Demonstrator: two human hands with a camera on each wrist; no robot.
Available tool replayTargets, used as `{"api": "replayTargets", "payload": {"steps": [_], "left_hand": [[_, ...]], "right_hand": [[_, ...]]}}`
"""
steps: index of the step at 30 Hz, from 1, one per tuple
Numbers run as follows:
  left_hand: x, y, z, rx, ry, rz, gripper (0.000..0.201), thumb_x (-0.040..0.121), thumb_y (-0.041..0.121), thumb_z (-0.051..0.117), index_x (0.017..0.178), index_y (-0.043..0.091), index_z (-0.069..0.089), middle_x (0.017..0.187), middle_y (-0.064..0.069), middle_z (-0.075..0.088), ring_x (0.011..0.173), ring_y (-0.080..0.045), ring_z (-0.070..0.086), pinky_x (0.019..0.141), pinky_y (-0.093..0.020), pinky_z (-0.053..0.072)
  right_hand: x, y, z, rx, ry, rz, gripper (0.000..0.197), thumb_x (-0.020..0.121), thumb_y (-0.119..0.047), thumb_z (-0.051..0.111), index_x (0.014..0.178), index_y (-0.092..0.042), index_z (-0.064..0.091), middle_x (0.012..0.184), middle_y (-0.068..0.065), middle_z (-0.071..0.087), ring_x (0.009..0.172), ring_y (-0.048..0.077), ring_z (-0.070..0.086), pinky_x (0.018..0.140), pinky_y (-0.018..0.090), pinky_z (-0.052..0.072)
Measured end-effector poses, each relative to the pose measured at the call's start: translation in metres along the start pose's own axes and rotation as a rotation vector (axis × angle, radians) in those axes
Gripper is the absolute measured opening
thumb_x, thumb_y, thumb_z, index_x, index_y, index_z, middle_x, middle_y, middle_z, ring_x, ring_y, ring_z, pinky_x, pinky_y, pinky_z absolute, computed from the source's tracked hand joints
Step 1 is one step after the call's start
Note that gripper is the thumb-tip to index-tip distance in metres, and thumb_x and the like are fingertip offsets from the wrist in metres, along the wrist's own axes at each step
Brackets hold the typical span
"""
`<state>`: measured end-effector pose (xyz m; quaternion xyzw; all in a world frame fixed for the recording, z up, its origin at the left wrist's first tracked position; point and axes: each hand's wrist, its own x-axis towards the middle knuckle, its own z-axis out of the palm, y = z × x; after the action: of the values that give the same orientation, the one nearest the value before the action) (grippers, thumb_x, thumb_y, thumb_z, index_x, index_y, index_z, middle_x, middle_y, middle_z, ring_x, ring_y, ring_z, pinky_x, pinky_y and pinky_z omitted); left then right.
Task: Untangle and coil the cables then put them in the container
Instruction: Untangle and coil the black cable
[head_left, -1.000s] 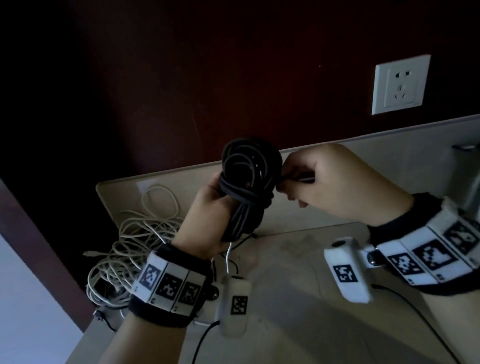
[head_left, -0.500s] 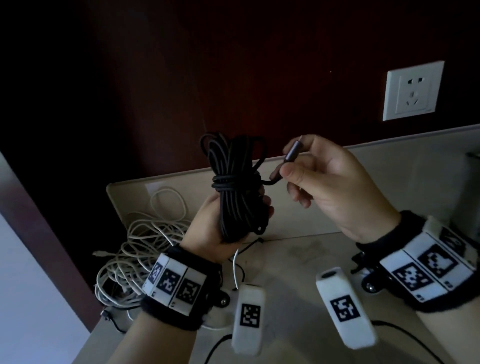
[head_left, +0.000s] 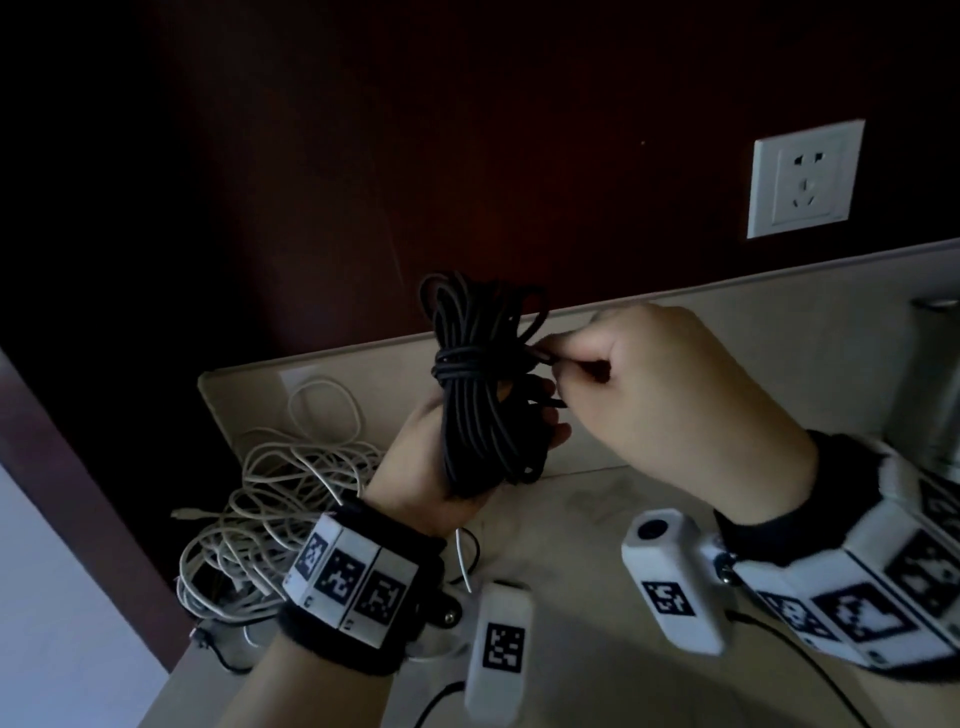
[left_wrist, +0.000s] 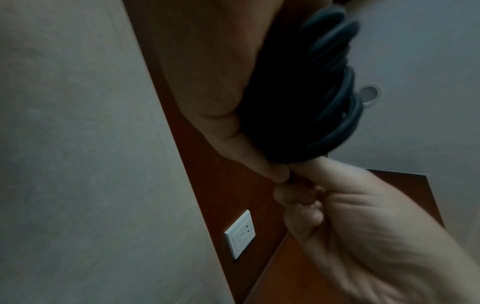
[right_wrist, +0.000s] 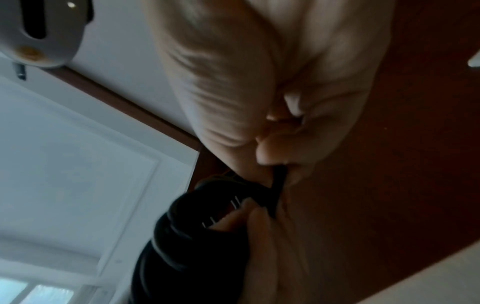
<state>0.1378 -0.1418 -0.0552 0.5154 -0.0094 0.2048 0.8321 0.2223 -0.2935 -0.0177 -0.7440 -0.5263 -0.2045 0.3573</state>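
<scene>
Black cable (head_left: 483, 395), coiled into a bundle with several turns wrapped around its middle, is held upright above the table (head_left: 597, 597) by the left hand (head_left: 431, 467), whose fingers are curled round the lower half of the bundle. The free end of the cable is pinched between thumb and fingertips of the right hand (head_left: 670, 410), right beside the wrapped turns, and the two hands touch there. A tangled pile of white cables (head_left: 270, 499) lies in a shallow tray (head_left: 228, 384) at the left end of the table, against the dark red wall. A white socket (head_left: 805, 179) is mounted on that wall. Whether the tray holds anything else cannot be told in the dim light.
</scene>
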Motion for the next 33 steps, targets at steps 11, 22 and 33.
{"api": "replayTargets", "payload": {"steps": [11,22,33], "left_hand": [[0.004,0.005,-0.011,-0.02,-0.026,-0.103,0.028,0.088,0.016,0.053,0.11,0.001,0.059,0.094,-0.013,0.064,0.072,-0.022,0.065,0.067,-0.035,0.056],[0.002,0.006,-0.003,-0.096,-0.175,-0.188,0.016,0.084,0.004,0.062,0.097,0.005,0.072,0.098,-0.012,0.066,0.077,-0.019,0.064,0.068,-0.031,0.055],[-0.006,0.018,0.012,0.072,0.047,0.054,0.022,0.087,0.01,0.054,0.104,-0.002,0.061,0.089,-0.016,0.061,0.075,-0.024,0.058,0.057,-0.03,0.056]], "right_hand": [[0.01,0.013,0.007,0.1,0.109,-0.182,0.017,0.087,-0.008,0.069,0.088,-0.021,0.079,0.074,-0.011,0.062,0.07,0.007,0.06,0.064,0.023,0.048],[0.012,0.021,0.008,0.191,-0.031,-0.242,0.033,0.089,0.001,0.049,0.091,-0.016,0.078,0.09,0.005,0.059,0.081,0.019,0.061,0.067,0.042,0.051],[0.009,0.004,0.015,0.934,0.036,0.305,0.017,0.09,0.003,0.063,0.095,-0.012,0.068,0.086,0.004,0.075,0.087,0.02,0.073,0.09,0.04,0.059]]}}
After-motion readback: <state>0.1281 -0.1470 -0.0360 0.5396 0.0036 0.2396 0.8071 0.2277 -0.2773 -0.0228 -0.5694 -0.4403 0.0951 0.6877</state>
